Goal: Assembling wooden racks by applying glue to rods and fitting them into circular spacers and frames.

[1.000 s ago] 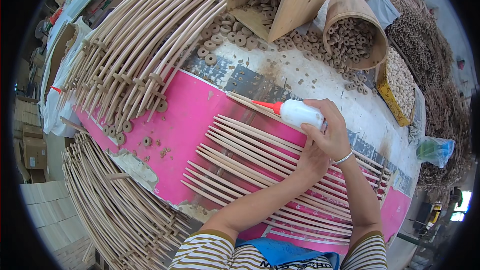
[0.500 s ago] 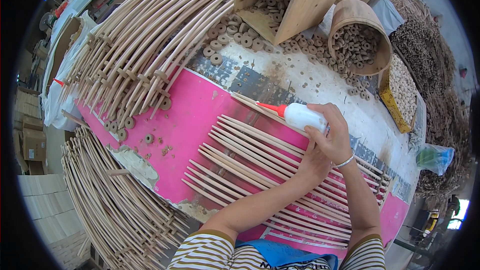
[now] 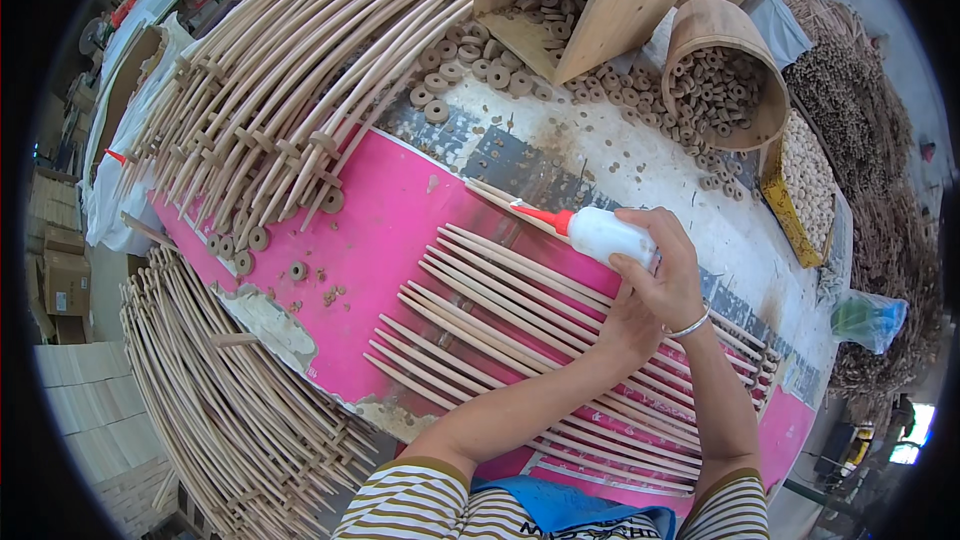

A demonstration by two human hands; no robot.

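Pink and white patches cover the bench [image 3: 390, 195] in front of you, with curved rods [image 3: 330, 50] stacked at the upper left of the frame. Near the upper edge, a wooden box [image 3: 630, 15] and, right of it, a wooden bucket [image 3: 710, 30] lie on their sides, brown rings [image 3: 715, 90] spilling out. Beside the bucket sits a yellow tray [image 3: 792, 215] of small pale pieces.

Your right forearm rises from the lower right, a silver bangle [image 3: 690, 326] round the wrist, and your right hand [image 3: 662, 265] bends leftward. Its grip is wrapped round the base of a white bottle [image 3: 610, 237], thumb on the near side, fingers over the far side. You have the bottle right of centre, lying nearly level, its red nozzle [image 3: 545, 219] aimed left over the uppermost of the pale sticks [image 3: 480, 328]; whether it touches them is unclear.

Your left forearm slants up from bottom centre across the sticks, putting your left hand [image 3: 632, 325] just below the right. Its fingers are largely hidden, so how far that grip is closed can't be made out.
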